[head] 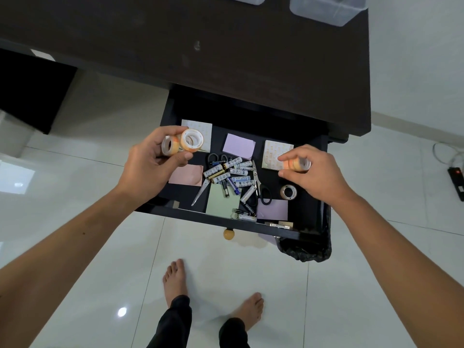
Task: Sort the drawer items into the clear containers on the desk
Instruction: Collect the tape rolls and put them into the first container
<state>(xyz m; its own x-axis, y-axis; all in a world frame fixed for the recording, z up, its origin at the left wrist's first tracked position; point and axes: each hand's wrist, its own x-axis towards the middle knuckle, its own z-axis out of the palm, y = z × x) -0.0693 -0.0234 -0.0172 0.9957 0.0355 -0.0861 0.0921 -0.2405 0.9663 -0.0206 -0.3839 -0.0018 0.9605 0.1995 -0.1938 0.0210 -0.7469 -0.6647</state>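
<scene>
From over the person's shoulder, looking down through the head view, the drawer (311, 172) stands pulled out below the dark desk (226, 46), and both hands hover above it. The left hand (148, 167) has its fingers curled round two tape rolls (180, 143), held side by side over the drawer's left end. The right hand (313, 172) pinches a third tape roll (296, 164) between thumb and fingertips, just above a patterned notepad (272, 153) at the right.

Most of the sorting looks undone to me. One more loose tape roll (288, 192) lies on the drawer floor near the right wrist. A heap of batteries (233, 174) sits in the middle, tangled with two pairs of scissors (261, 187), and coloured sticky-note pads (239, 146) lie scattered round them.

The clear containers (326, 8) wait at the far edge of the desk, well apart from the hands; only their near edges show, and I cannot tell whether anything sits inside yet. I would say the tape is being gathered first, with everything else left.
</scene>
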